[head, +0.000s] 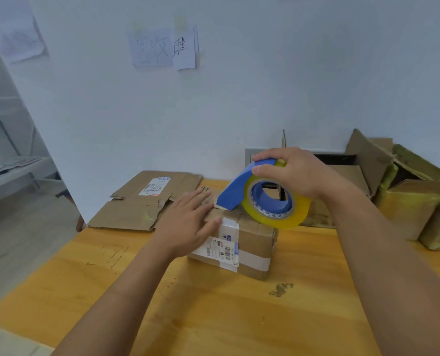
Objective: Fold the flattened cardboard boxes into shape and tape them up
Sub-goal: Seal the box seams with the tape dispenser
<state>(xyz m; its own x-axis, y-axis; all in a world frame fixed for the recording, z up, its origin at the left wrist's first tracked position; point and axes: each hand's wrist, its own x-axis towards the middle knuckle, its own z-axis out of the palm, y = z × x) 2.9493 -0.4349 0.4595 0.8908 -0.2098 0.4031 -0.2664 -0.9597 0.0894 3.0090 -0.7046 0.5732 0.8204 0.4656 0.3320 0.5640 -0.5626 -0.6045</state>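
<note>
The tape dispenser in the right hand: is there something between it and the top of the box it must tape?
Nothing visible does. The right hand holds the tape dispenser right at the top of the box. The left hand lies flat on the box top, beside the dispenser's blade end.

Right hand (288, 173) grips tape dispenser (262, 194) over box (249, 242).

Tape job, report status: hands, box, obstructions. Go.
Left hand flat on box top. Right hand grips tape dispenser, nose at the box's top. Flattened cardboard waits behind, out of the way.
</note>
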